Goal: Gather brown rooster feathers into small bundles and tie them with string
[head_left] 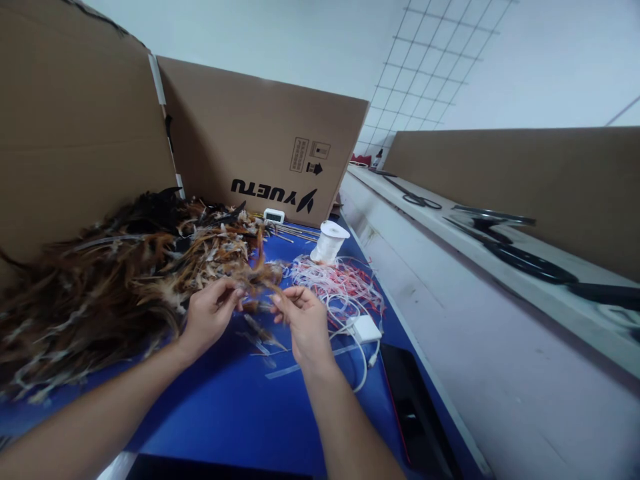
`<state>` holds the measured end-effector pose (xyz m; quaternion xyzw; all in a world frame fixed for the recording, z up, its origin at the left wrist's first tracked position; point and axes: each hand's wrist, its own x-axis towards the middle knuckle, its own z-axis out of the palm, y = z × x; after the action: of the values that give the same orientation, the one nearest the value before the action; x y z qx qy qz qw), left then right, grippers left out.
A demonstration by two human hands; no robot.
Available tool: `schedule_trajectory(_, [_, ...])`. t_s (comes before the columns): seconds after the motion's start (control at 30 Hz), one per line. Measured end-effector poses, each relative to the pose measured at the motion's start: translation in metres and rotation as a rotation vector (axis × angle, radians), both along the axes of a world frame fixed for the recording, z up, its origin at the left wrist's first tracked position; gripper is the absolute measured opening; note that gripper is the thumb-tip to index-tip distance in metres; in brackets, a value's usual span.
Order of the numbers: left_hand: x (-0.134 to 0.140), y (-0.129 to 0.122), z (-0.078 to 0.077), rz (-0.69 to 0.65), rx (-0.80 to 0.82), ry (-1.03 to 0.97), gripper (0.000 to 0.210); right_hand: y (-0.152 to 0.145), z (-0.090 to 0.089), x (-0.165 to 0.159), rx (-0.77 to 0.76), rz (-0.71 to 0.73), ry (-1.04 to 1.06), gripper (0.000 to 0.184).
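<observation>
My left hand (213, 310) is closed in a pinch at the edge of the feather pile (145, 267), with wispy brown feathers (255, 272) at its fingertips. To its right, my right hand (304, 321) pinches a brown feather (273, 288) between thumb and fingers. Motion blurs the feathers between both hands, so their exact ends are hard to make out. Below the fingers, a few loose feathers (263, 330) lie on the blue tabletop (235, 407).
A white spool (330, 241) stands behind tangled white and red strands (345, 287). Nearby are a white charger (366, 329) with its cable and a black phone-like device (417, 407). Cardboard (260, 140) walls the back and left. Scissors (423, 201) lie on the right ledge.
</observation>
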<state>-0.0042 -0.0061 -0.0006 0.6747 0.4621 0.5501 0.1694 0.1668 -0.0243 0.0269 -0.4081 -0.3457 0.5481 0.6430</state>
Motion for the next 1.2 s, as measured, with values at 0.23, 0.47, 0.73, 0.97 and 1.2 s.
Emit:
schedule_trajectory(0.23, [0.005, -0.005, 0.002, 0.0, 0.045, 0.156, 0.011, -0.003, -0.003, -0.008, -0.055, 0.054, 0.084, 0.025])
schedule_trajectory(0.47, [0.007, -0.006, 0.001, -0.022, 0.156, 0.248, 0.011, -0.002, -0.003, -0.011, -0.045, 0.006, 0.103, 0.022])
schedule_trajectory(0.73, [0.008, -0.005, -0.002, -0.028, 0.238, 0.309, 0.014, -0.001, -0.005, -0.016, -0.035, -0.019, 0.074, 0.019])
schedule_trajectory(0.97, [0.009, -0.007, -0.001, -0.036, 0.255, 0.322, 0.014, 0.0, -0.007, -0.016, -0.034, -0.02, 0.042, 0.019])
schedule_trajectory(1.2, [0.008, -0.007, -0.002, -0.032, 0.268, 0.34, 0.014, 0.0, -0.006, -0.017, -0.049, -0.005, 0.023, 0.021])
